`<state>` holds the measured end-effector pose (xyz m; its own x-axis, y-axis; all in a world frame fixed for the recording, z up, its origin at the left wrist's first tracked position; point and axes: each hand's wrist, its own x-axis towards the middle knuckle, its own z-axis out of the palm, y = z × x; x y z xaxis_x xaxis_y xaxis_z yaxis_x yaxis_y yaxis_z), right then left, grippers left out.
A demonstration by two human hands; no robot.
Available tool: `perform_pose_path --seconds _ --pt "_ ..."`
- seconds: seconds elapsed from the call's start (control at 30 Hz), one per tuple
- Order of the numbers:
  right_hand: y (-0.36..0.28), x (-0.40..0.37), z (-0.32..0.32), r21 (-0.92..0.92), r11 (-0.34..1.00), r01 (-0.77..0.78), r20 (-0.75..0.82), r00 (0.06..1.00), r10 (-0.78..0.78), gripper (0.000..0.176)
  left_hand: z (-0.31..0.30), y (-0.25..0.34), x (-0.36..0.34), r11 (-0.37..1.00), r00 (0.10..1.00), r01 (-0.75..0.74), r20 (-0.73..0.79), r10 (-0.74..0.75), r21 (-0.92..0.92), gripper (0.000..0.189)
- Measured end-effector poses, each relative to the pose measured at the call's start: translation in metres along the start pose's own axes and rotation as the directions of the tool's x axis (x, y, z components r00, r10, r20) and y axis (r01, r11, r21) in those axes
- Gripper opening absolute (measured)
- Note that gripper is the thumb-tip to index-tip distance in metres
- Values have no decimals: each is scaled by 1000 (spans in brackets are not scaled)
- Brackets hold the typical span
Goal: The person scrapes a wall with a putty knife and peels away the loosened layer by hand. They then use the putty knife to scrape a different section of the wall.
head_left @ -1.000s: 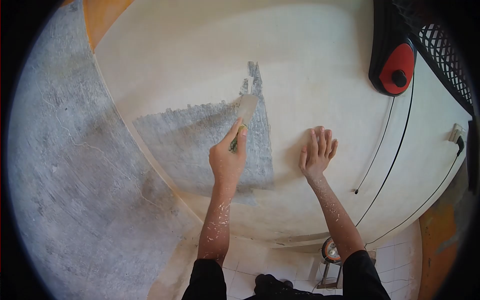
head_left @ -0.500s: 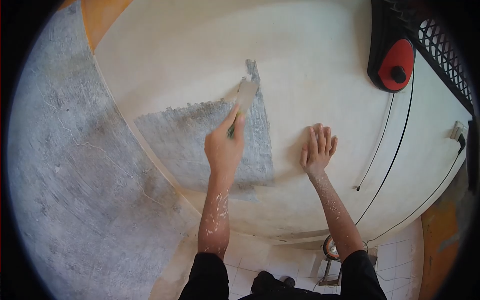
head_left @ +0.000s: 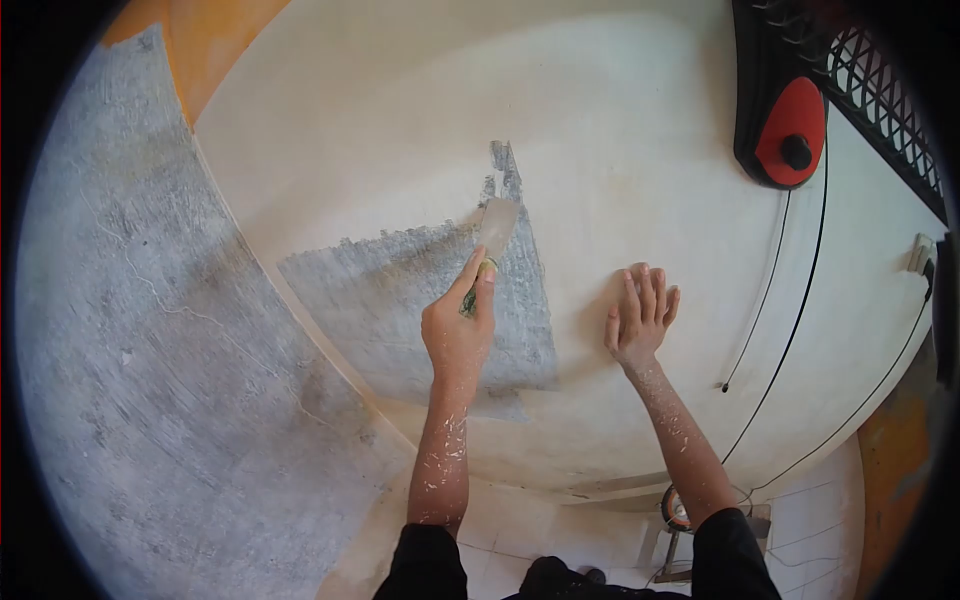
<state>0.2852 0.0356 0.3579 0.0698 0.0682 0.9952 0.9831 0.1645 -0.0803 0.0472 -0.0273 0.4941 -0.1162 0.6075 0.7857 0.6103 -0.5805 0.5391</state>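
A scraper [head_left: 499, 226] with a flat pale blade is held in my left hand [head_left: 460, 325], fingers wrapped round its green handle. Its blade lies over the upper part of a grey bare patch [head_left: 400, 290] in the cream wall [head_left: 620, 120]. The patch narrows upward into a short strip above the blade. To the right of the patch, my right hand [head_left: 644, 312] rests flat on the wall with its fingers spread and nothing in it. White flecks dot both forearms.
A black and red wall fan [head_left: 795, 130] hangs at upper right, with cords running down. A plug and socket [head_left: 922, 260] are at far right. Grey wall [head_left: 180, 300] fills the left. Below are floor tiles [head_left: 500, 540] and a small stool [head_left: 675, 560].
The whole view has shifted, so the wall and fan cords sit slightly differently. My left hand and the scraper are a little lower along the patch. My right hand stays on the same wall area.
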Motion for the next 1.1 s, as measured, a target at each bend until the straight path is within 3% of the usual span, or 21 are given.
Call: perform_pose_path --seconds 0.03,0.13,0.2,0.27,0.4,0.57,0.87,0.97,1.0,1.1 --pt "-4 -3 0 9 1000 -16 4 1000 16 51 2 -12 -3 997 996 -77 -43 77 0 31" --pt "-2 2 0 25 1000 -11 -12 1000 11 50 7 -19 -4 991 990 -128 -73 124 -46 31" --pt "-3 4 0 24 1000 -14 -6 1000 14 50 -10 10 9 998 996 68 64 -69 14 33" --pt "-4 1 -2 21 1000 -21 6 1000 21 50 -12 15 9 995 993 89 78 -86 -38 35" --pt "0 8 4 12 1000 -16 -21 1000 16 49 -1 -5 11 999 999 -3 39 4 -32 35" --pt "2 -1 2 36 999 5 -9 1000 -5 48 -14 14 12 989 977 139 158 -144 39 35" --pt "-6 4 -1 16 1000 -22 -21 1000 22 48 -1 -5 13 996 997 5 74 2 -87 37" --pt "-4 4 -2 16 1000 1 0 1000 -1 48 -7 44 32 998 991 61 117 -59 -8 37" --pt "-4 1 -4 17 1000 -5 2 1000 5 48 -3 38 32 999 997 -11 74 13 -35 38" --pt "2 6 0 16 1000 3 -22 1000 -3 48 -5 23 14 997 994 53 96 -48 -50 38"
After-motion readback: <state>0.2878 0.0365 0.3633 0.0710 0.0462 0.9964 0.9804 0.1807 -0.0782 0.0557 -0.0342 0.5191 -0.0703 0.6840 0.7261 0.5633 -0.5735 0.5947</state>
